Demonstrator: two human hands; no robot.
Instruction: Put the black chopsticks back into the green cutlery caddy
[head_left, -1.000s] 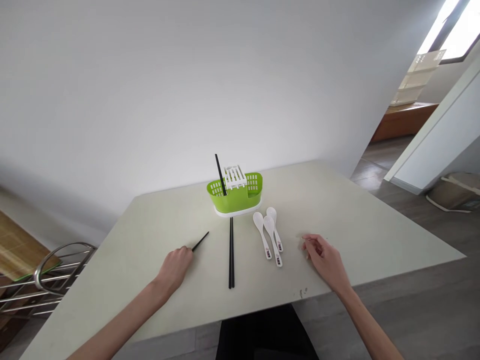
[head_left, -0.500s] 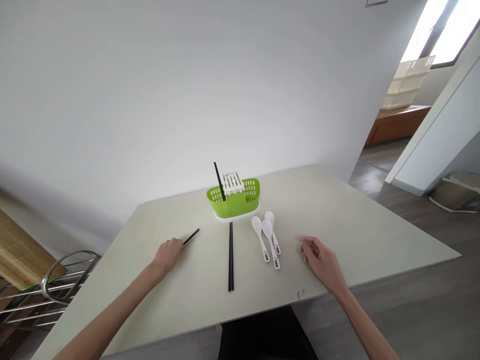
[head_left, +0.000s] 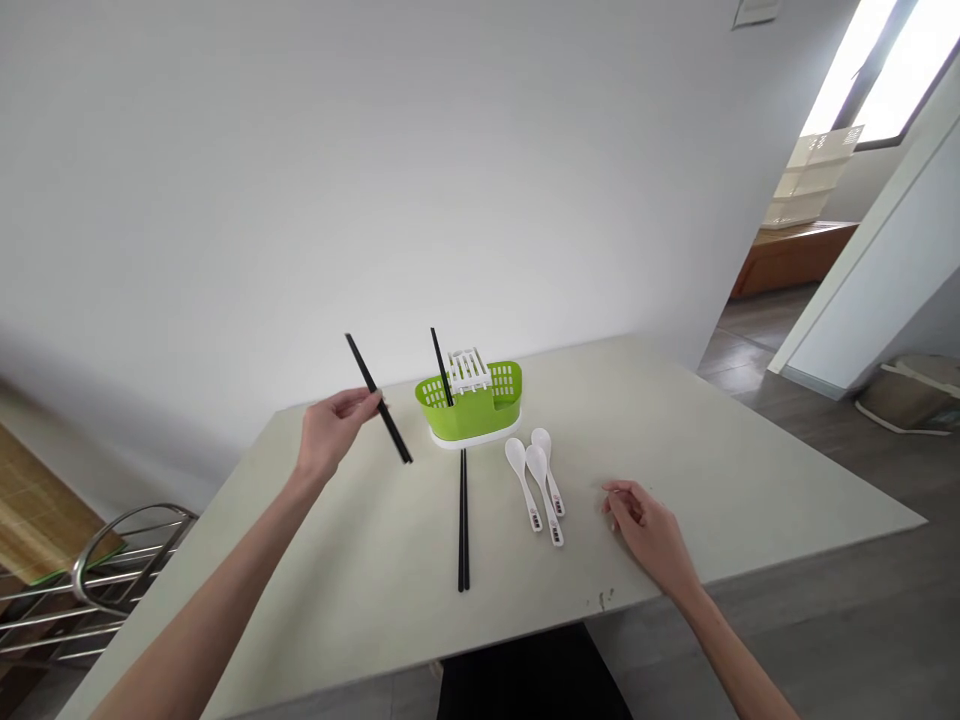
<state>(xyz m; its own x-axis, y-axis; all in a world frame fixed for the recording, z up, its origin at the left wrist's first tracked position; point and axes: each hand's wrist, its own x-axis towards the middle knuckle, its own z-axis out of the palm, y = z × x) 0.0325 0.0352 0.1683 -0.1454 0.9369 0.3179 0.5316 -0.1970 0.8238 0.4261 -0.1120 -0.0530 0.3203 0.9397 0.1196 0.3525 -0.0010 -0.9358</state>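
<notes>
My left hand (head_left: pixel 330 432) is raised above the table and pinches a black chopstick (head_left: pixel 377 397) that slants down to the right, just left of the green cutlery basket (head_left: pixel 472 405). Another black chopstick (head_left: pixel 442 366) stands in the basket beside a white insert (head_left: pixel 469 367). A pair of black chopsticks (head_left: pixel 463 520) lies on the table in front of the basket. Three white spoons (head_left: pixel 537 482) lie to their right. My right hand (head_left: pixel 649 532) rests on the table right of the spoons, fingers loosely curled, holding nothing I can see.
The beige table (head_left: pixel 750 470) stands against a white wall. A metal rack (head_left: pixel 82 580) sits on the floor at the left. A doorway with a wooden bench (head_left: pixel 795 255) and a floor cushion (head_left: pixel 907 400) are at the right.
My left hand has lifted the single chopstick off the table and carried it up toward the basket. My right hand has stayed put.
</notes>
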